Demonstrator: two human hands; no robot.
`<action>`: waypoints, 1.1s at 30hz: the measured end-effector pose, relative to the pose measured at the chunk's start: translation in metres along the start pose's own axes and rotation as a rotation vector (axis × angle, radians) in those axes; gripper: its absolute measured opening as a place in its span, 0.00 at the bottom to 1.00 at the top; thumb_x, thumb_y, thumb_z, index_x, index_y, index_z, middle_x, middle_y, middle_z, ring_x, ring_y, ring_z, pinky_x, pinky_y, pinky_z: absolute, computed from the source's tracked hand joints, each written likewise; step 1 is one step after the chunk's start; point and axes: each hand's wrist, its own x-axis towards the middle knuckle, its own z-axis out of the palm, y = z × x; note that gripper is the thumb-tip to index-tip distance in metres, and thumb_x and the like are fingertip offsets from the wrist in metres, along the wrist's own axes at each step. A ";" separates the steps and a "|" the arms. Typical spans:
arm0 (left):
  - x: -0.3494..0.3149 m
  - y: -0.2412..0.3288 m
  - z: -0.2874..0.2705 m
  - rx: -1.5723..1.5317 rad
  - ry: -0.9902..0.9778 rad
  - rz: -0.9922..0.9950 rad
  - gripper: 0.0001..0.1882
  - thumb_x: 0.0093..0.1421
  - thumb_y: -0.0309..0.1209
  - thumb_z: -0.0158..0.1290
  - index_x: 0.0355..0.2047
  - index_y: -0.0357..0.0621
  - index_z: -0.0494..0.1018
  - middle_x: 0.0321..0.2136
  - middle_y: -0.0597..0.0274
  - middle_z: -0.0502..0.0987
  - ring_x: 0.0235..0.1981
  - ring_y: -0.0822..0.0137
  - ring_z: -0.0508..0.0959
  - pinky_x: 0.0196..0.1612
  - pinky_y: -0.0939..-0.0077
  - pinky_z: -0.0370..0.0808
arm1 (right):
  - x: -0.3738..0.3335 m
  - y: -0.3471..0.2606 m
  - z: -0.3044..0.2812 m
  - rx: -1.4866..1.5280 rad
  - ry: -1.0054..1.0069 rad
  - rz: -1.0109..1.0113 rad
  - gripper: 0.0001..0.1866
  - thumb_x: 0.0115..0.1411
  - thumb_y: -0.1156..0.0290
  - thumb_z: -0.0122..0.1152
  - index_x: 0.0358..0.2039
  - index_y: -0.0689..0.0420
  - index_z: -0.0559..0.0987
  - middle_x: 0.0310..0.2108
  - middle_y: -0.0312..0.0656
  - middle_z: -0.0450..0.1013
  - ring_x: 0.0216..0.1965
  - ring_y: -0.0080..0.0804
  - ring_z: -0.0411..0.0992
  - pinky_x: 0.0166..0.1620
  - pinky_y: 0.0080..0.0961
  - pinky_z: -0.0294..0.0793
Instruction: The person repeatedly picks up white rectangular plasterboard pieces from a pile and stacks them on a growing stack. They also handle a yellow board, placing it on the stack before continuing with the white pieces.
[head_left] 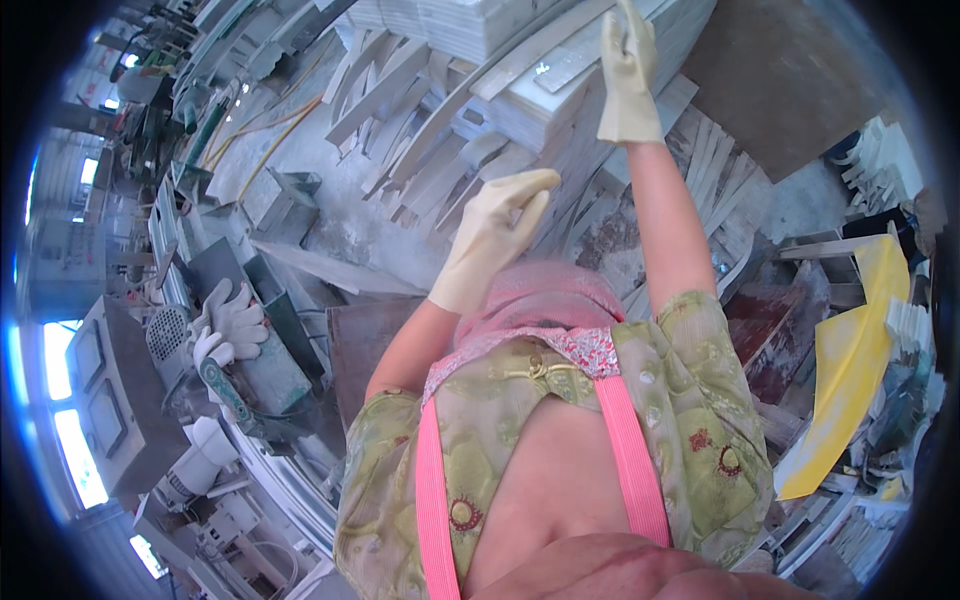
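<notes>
Both hands wear cream rubber gloves. My left hand (500, 225) is raised in front of my apron (550, 290), its thumb apart from the bent fingers and nothing visible between them. My right hand (630, 75) reaches far forward beside a stack of pale stone slabs (540, 105). Its fingers point away from me, with the thumb apart; the tips come close to the upper edge of the picture. A grey strip (575, 58) lies on the stack, just left of that hand. Whether the right glove touches the stack I cannot tell.
Loose stone strips (430, 130) lean and lie left of the stack, and more offcuts (715, 165) lie to the right. A brown board (790, 80) is at the far right. Grey work gloves (232, 320) rest on machinery at left; yellow sheeting (850, 360) hangs at right.
</notes>
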 end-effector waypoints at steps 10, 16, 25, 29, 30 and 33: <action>-0.027 -0.015 0.056 -0.524 -0.598 -0.235 0.19 0.70 0.38 0.53 0.54 0.39 0.78 0.48 0.50 0.82 0.51 0.59 0.81 0.55 0.67 0.76 | -0.266 0.009 -0.247 -0.233 -0.733 1.072 0.24 0.72 0.55 0.55 0.57 0.61 0.80 0.54 0.48 0.79 0.60 0.35 0.73 0.65 0.32 0.67; -0.044 -0.006 0.061 -0.735 -1.026 -0.392 0.39 0.71 0.53 0.48 0.72 0.40 0.58 0.70 0.48 0.63 0.73 0.58 0.58 0.74 0.63 0.52 | -0.361 -0.066 -0.341 0.597 -0.321 1.487 0.28 0.73 0.57 0.53 0.61 0.69 0.73 0.56 0.54 0.76 0.57 0.43 0.76 0.64 0.36 0.71; -0.077 0.086 0.144 -1.002 -1.366 -0.453 0.38 0.68 0.54 0.51 0.70 0.43 0.61 0.59 0.52 0.72 0.54 0.68 0.73 0.51 0.74 0.69 | -0.312 -0.139 -0.334 0.478 -0.174 1.160 0.14 0.73 0.62 0.55 0.49 0.60 0.76 0.38 0.36 0.73 0.38 0.24 0.72 0.47 0.28 0.73; -0.129 0.127 0.218 -0.792 -1.459 -0.577 0.26 0.68 0.54 0.51 0.52 0.45 0.75 0.31 0.71 0.76 0.22 0.82 0.67 0.22 0.82 0.58 | -0.352 -0.153 -0.378 0.072 0.105 1.215 0.19 0.70 0.58 0.60 0.51 0.62 0.77 0.44 0.37 0.73 0.47 0.26 0.71 0.53 0.29 0.70; -0.152 0.137 0.229 -0.824 -1.388 -0.569 0.21 0.70 0.53 0.50 0.41 0.48 0.76 0.22 0.79 0.67 0.14 0.83 0.55 0.16 0.79 0.47 | -0.365 -0.154 -0.393 0.101 0.110 1.282 0.25 0.72 0.55 0.57 0.55 0.65 0.74 0.51 0.41 0.72 0.51 0.26 0.69 0.56 0.28 0.69; -0.202 0.156 0.256 -0.938 -1.502 -0.368 0.20 0.70 0.51 0.49 0.43 0.47 0.77 0.24 0.78 0.69 0.17 0.83 0.58 0.19 0.81 0.51 | -0.409 -0.159 -0.452 0.188 0.293 1.198 0.20 0.73 0.55 0.56 0.47 0.61 0.78 0.39 0.38 0.76 0.38 0.21 0.73 0.40 0.20 0.70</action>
